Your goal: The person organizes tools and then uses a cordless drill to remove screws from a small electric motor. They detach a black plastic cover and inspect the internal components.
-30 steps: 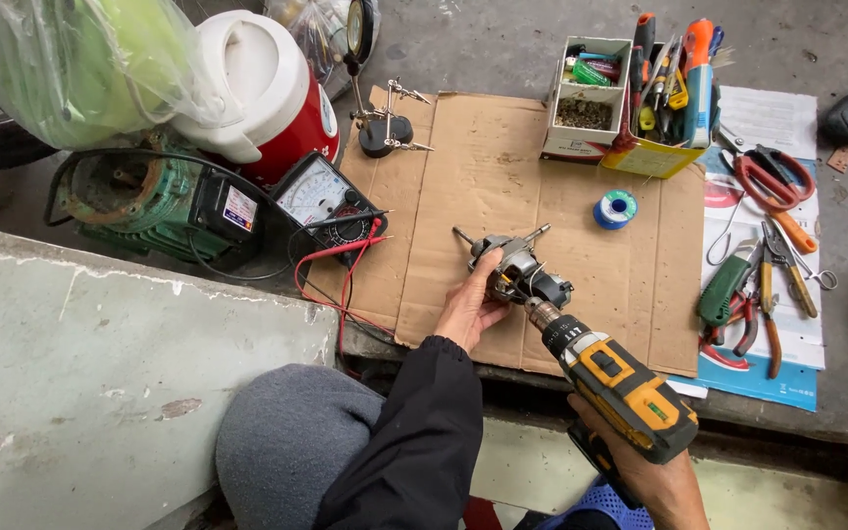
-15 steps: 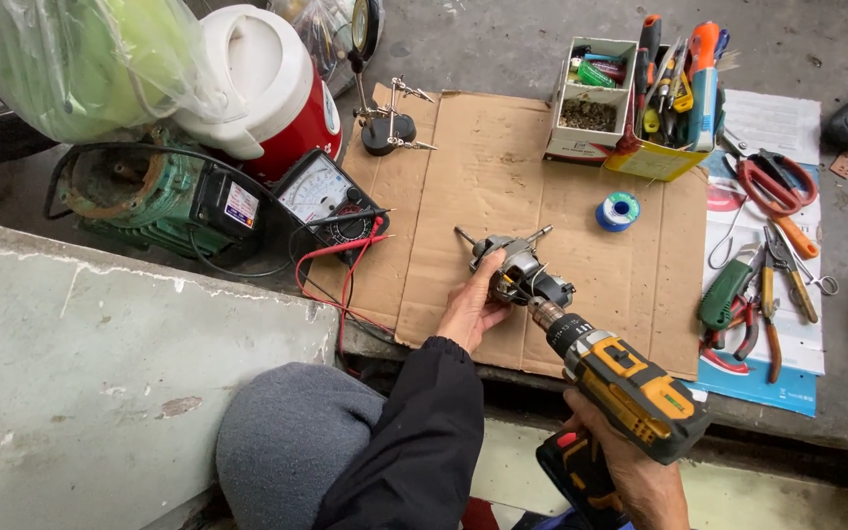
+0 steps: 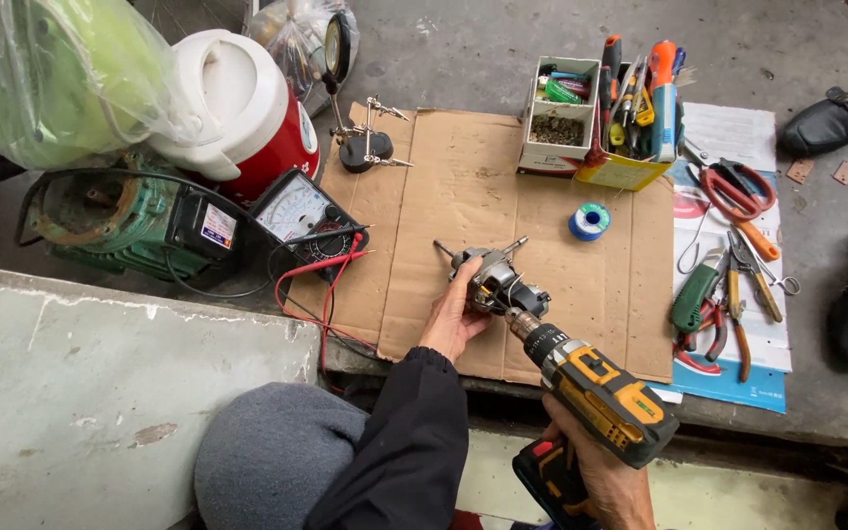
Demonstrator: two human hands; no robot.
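We judge the motor [image 3: 496, 280] rigid, heavy; left hand [image 3: 453, 319] clasps its side, right hand [image 3: 601, 471] grips the drill [image 3: 596, 393].

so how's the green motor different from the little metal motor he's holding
The green motor is bulky, painted green and worn, and sits untouched on the ground left of the cardboard. The small metal motor is bare grey metal, held over the cardboard by the left hand, with the drill in the right hand against it. Both look like motors.
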